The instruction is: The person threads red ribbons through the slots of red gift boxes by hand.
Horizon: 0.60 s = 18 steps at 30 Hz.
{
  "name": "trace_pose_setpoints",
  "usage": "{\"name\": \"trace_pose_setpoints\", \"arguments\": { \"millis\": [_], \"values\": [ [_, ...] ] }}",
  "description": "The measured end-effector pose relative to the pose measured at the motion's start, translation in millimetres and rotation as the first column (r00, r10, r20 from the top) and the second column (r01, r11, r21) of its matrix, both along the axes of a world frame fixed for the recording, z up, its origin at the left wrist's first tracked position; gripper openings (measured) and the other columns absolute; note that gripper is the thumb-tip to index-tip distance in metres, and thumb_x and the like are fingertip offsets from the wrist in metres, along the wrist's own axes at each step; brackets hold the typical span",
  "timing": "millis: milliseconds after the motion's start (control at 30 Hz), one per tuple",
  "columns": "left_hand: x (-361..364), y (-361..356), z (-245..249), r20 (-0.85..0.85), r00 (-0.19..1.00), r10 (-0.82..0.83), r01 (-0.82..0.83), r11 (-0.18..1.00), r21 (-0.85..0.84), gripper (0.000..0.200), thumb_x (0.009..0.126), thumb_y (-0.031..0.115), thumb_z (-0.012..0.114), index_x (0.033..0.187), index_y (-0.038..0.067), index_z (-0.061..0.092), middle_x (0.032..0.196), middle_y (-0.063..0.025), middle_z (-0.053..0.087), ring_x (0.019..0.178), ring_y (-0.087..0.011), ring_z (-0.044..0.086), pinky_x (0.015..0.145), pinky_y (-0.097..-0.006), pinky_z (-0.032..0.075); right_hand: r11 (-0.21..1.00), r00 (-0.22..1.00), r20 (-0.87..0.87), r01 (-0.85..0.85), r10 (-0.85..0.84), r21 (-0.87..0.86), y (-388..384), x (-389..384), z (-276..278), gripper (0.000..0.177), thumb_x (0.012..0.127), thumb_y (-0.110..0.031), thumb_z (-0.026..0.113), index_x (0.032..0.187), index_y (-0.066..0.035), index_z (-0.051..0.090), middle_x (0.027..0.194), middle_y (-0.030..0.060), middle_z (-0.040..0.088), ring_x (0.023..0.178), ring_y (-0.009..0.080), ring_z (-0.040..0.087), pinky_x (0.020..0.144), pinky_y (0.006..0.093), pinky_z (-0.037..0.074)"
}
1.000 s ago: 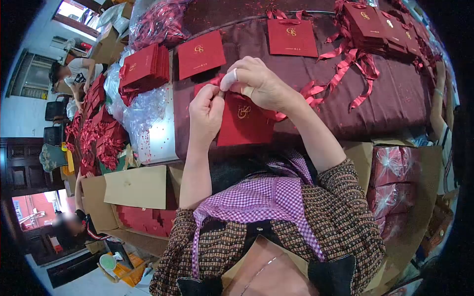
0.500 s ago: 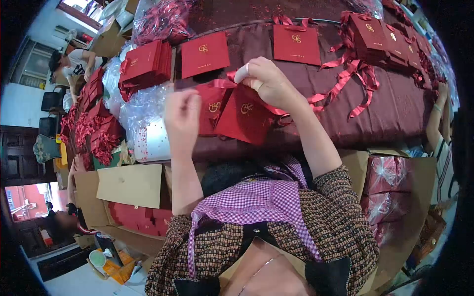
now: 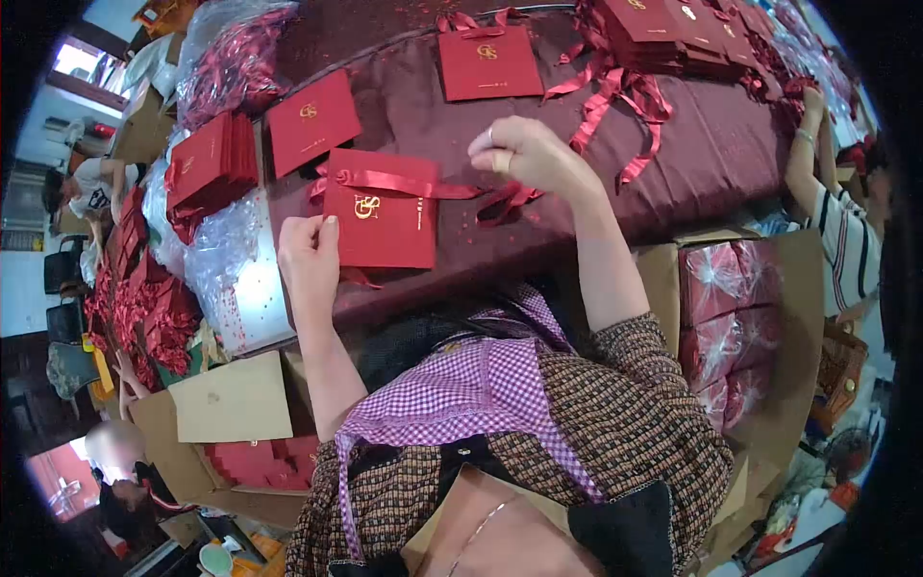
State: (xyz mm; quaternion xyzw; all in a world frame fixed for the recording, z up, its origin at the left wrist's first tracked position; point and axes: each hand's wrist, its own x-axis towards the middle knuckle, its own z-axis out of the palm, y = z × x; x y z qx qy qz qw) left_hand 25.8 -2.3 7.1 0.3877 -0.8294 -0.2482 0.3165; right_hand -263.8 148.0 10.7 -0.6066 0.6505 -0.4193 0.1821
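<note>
My left hand (image 3: pixel 310 258) is closed at the left edge of a red paper gift bag (image 3: pixel 380 236) with a gold logo, which appears upside down. A red ribbon (image 3: pixel 399 183) stretches across this bag toward my right hand (image 3: pixel 527 159). The right fingers are pinched together at the ribbon, with pale covers on some fingers; the exact grip is partly hidden. Behind the left hand lies another flat red bag (image 3: pixel 312 125). Farther back is a red bag with ribbon handles (image 3: pixel 490 67).
Stacked red bags (image 3: pixel 207 173) stand at the left, and more bags (image 3: pixel 663 34) at the back right. Loose ribbons (image 3: pixel 625 111) trail over the dark red tablecloth (image 3: pixel 711 144). Open cartons (image 3: pixel 798 337) flank me. Other people (image 3: pixel 841 226) are at both sides.
My left hand has come down to the bag's left edge. Two overlapping bags now show as one squared bag, its ribbon drawn rightward. The view has shifted, moving the table contents leftward.
</note>
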Motion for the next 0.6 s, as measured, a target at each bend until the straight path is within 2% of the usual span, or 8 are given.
{"name": "trace_pose_setpoints", "arguments": {
  "millis": [67, 167, 267, 333, 400, 467, 567, 600],
  "values": [
    [-5.5, 5.5, 3.8, 0.022, 1.000, 0.014, -0.014, 1.000, -0.026, 0.012, 0.081, 0.010, 0.067, 0.083, -0.002, 0.064, 0.079, -0.0132, 0.056, 0.074, -0.0277, 0.056, 0.066, -0.0373, 0.045, 0.997, 0.999, -0.044, 0.016, -0.012, 0.073, 10.1, 13.9, -3.0, 0.023, 0.075, -0.017, 0.071, 0.093, -0.003, 0.067, 0.087, 0.0133, 0.065, 0.087, 0.0307, 0.060, 0.078, 0.0389, 0.046],
    [-6.1, 2.6, 0.6, 0.039, 0.999, 0.015, -0.009, 0.991, -0.135, 0.014, 0.078, 0.012, 0.070, 0.081, 0.000, 0.065, 0.078, -0.0135, 0.055, 0.074, -0.0294, 0.055, 0.067, -0.0387, 0.044, 0.995, 0.930, -0.355, 0.103, -0.095, 0.002, 10.0, 37.0, -24.9, 0.021, 0.076, -0.019, 0.070, 0.093, -0.007, 0.066, 0.089, 0.0108, 0.060, 0.096, 0.0313, 0.054, 0.088, 0.0413, 0.039],
    [-5.4, 2.1, 0.5, 0.040, 0.998, 0.045, -0.038, 0.986, -0.160, 0.016, 0.077, 0.015, 0.070, 0.080, 0.000, 0.065, 0.078, -0.0142, 0.056, 0.075, -0.0311, 0.056, 0.068, -0.0404, 0.045, 0.996, 0.946, -0.320, 0.028, -0.056, -0.089, 2.3, 31.6, -35.3, 0.011, 0.078, -0.013, 0.066, 0.084, -0.005, 0.063, 0.084, 0.0094, 0.061, 0.087, 0.0310, 0.057, 0.081, 0.0409, 0.043],
    [-7.2, 3.5, 4.4, -0.017, 0.995, 0.101, -0.102, 0.994, -0.032, 0.015, 0.078, 0.014, 0.068, 0.080, -0.001, 0.067, 0.075, -0.0162, 0.060, 0.073, -0.0323, 0.060, 0.067, -0.0403, 0.047, 0.990, 0.987, -0.081, 0.140, -0.142, -0.028, -2.5, 30.3, -30.0, 0.007, 0.080, -0.009, 0.065, 0.085, -0.004, 0.063, 0.083, 0.0069, 0.062, 0.080, 0.0228, 0.060, 0.074, 0.0352, 0.046],
    [-5.0, -1.8, -2.2, -0.076, 0.991, 0.106, -0.098, 0.990, 0.100, 0.016, 0.078, 0.013, 0.068, 0.080, -0.002, 0.067, 0.074, -0.0166, 0.061, 0.071, -0.0334, 0.061, 0.066, -0.0400, 0.048, 0.987, 0.920, 0.361, 0.162, -0.153, 0.003, 0.5, 34.6, -19.6, 0.012, 0.085, -0.008, 0.064, 0.095, -0.002, 0.064, 0.090, 0.0057, 0.065, 0.077, 0.0176, 0.061, 0.069, 0.0296, 0.048],
    [-4.8, 1.0, 7.1, -0.046, 0.993, 0.108, -0.107, 0.994, 0.028, 0.017, 0.079, 0.013, 0.068, 0.084, -0.003, 0.067, 0.073, -0.0176, 0.063, 0.068, -0.0290, 0.063, 0.064, -0.0380, 0.048, 0.993, 0.735, 0.673, 0.114, -0.083, -0.002, 5.2, 40.6, 6.5, 0.017, 0.088, -0.009, 0.063, 0.103, 0.000, 0.063, 0.087, 0.0003, 0.062, 0.078, 0.0093, 0.057, 0.068, 0.0231, 0.047],
    [-5.2, -3.0, 3.8, -0.081, 0.991, 0.111, -0.083, 0.953, 0.292, 0.019, 0.081, 0.013, 0.066, 0.090, -0.003, 0.068, 0.072, -0.0204, 0.065, 0.064, -0.0155, 0.062, 0.062, -0.0313, 0.047, 0.981, 0.328, 0.925, -0.077, 0.193, -0.177, 13.0, 32.4, -1.1, 0.019, 0.087, -0.010, 0.064, 0.104, -0.001, 0.063, 0.090, 0.0028, 0.063, 0.077, 0.0112, 0.057, 0.069, 0.0229, 0.047],
    [-5.4, -4.4, 1.5, -0.100, 0.989, 0.112, -0.075, 0.944, 0.322, 0.019, 0.082, 0.014, 0.066, 0.089, -0.003, 0.068, 0.073, -0.0185, 0.066, 0.064, -0.0163, 0.063, 0.062, -0.0309, 0.047, 0.973, 0.284, 0.931, -0.100, 0.227, -0.207, 15.1, 32.6, -1.5, 0.022, 0.088, -0.012, 0.064, 0.107, -0.001, 0.063, 0.090, 0.0044, 0.064, 0.077, 0.0137, 0.058, 0.071, 0.0245, 0.048]
  ]
}}
